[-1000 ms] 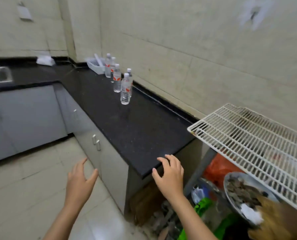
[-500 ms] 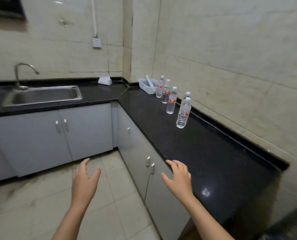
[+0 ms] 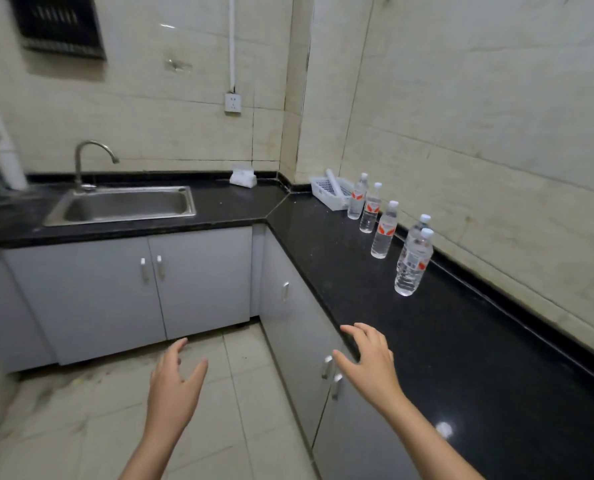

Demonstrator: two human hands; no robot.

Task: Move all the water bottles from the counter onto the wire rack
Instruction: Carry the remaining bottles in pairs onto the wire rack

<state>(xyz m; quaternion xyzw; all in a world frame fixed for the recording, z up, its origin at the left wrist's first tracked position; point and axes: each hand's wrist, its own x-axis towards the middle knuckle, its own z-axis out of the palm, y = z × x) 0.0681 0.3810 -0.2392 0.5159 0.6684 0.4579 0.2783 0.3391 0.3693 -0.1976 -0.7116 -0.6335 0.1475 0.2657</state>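
- The black stone counter forms an L: one leg runs along the far wall, the other comes near along the right wall.
- The walls are pale tiles with stains; the floor is pale tile, scuffed at the left.
- Grey cabinets sit under the counter, with five metal door handles visible.
- One steel sink is set into the far-left leg, with one curved tap behind it.
- One white wall socket sits on the far wall below a white pipe; one dark vent is at the upper left.
- One white tissue pack lies near the far corner, and one white slatted basket stands to its right.
- Five water bottles stand upright on the right leg of the counter, strung along the wall from beside the basket towards the near side.
- The nearest bottle partly covers another just behind it.
- All five are clear with white caps and red-and-white labels; the print is too small to read.
- The left hand hangs over the floor, fingers loosely spread, holding nothing.
- The right hand is over the counter's near edge, fingers spread and empty, well short of the bottles.
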